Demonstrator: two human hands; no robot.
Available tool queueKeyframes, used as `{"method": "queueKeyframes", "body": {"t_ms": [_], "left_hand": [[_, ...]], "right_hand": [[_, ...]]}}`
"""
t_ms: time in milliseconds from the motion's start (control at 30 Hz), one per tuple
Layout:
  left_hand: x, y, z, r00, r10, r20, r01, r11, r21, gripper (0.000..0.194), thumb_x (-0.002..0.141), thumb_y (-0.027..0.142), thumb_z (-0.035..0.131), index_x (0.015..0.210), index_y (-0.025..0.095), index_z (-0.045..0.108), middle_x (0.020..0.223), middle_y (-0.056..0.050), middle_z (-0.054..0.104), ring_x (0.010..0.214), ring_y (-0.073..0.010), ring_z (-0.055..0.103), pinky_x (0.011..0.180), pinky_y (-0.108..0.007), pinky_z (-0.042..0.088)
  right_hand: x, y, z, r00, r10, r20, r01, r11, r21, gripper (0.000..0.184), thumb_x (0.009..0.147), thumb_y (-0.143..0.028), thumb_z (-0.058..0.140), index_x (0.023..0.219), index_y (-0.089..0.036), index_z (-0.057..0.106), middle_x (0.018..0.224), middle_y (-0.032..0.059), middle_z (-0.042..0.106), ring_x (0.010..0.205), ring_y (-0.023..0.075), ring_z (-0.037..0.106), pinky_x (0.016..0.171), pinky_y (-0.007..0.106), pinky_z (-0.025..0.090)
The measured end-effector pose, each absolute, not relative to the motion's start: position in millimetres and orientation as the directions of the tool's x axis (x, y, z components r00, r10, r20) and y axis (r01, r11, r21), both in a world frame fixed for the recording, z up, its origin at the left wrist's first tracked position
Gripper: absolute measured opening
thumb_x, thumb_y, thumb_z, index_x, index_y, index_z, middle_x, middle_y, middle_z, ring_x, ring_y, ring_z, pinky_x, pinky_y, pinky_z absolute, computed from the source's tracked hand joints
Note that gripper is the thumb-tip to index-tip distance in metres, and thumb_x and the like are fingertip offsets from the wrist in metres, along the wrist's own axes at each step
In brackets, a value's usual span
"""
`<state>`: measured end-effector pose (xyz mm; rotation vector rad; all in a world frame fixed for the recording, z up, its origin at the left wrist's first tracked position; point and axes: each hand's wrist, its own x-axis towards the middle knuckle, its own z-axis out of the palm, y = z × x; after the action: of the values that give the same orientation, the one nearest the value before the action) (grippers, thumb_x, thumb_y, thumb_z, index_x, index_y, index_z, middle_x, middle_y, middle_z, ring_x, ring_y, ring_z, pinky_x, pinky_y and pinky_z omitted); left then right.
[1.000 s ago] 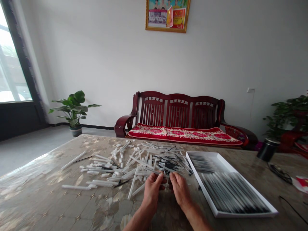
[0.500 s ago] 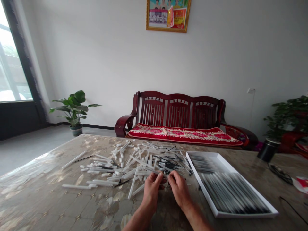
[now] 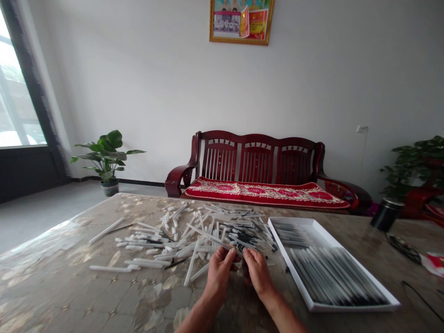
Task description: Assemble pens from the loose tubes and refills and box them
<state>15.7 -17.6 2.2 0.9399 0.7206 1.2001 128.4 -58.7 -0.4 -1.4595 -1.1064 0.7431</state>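
My left hand (image 3: 219, 267) is closed in a pinch at the near edge of a loose pile of pen parts (image 3: 197, 249). From its fingertips a pale pen barrel seems to stick out, mostly hidden by the fingers. Close beside it, my right hand (image 3: 257, 270) is pinched too, its fingertips almost meeting the left ones. A small dark bit shows between the two hands, too small to name. The pile holds translucent white barrels, white caps and dark thin pieces. To the right of my hands lies a shallow white box (image 3: 314, 305) with rows of pens (image 3: 340, 277) in it.
The patterned tabletop (image 3: 86, 296) carries a black cylinder (image 3: 386, 215), a dark cable (image 3: 404, 249) and a red-and-white packet (image 3: 433, 264) at the right. Beyond it stand a red wooden bench (image 3: 258, 162) and a potted plant (image 3: 109, 162).
My fingertips have shifted slightly, and a dark bit now shows more clearly between them. The right hand has turned a little. The pile and box look the same.
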Motion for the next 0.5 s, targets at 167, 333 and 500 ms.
{"method": "queueKeyframes", "body": {"t_ms": [167,333,500], "left_hand": [[11.9,-11.7,5.1,0.231,0.972,0.046,-0.422,0.057,0.905,0.046,0.058,0.054,0.082,0.077,0.016,0.065,0.066,-0.001,0.066,0.061,-0.0145,0.061,0.052,-0.022,0.046],[6.0,-8.8,11.5,0.142,0.989,0.034,-0.440,0.033,0.897,0.046,0.067,0.061,0.071,0.079,0.018,0.062,0.080,-0.004,0.070,0.072,-0.0172,0.065,0.067,-0.029,0.054],[6.1,-11.9,11.2,0.191,0.975,0.109,-0.376,-0.030,0.926,0.040,0.075,0.058,0.064,0.085,0.020,0.057,0.065,0.002,0.062,0.060,-0.0161,0.060,0.061,-0.030,0.052]], "right_hand": [[125.8,-57.0,2.0,0.315,0.949,0.027,0.066,0.006,-0.998,0.050,0.086,-0.069,0.041,0.070,-0.023,0.054,0.051,-0.0023,0.054,0.035,0.0120,0.043,0.034,0.023,0.029],[165.8,-54.4,3.3,0.522,0.804,0.284,0.460,0.015,-0.888,0.034,0.090,-0.049,0.041,0.084,-0.024,0.063,0.076,0.0036,0.070,0.060,0.0189,0.063,0.055,0.029,0.047],[205.5,-64.2,7.2,0.519,0.762,0.387,0.788,-0.252,-0.561,0.030,0.085,-0.014,0.043,0.098,-0.022,0.069,0.107,0.0056,0.071,0.096,0.0205,0.067,0.078,0.028,0.046]]}}
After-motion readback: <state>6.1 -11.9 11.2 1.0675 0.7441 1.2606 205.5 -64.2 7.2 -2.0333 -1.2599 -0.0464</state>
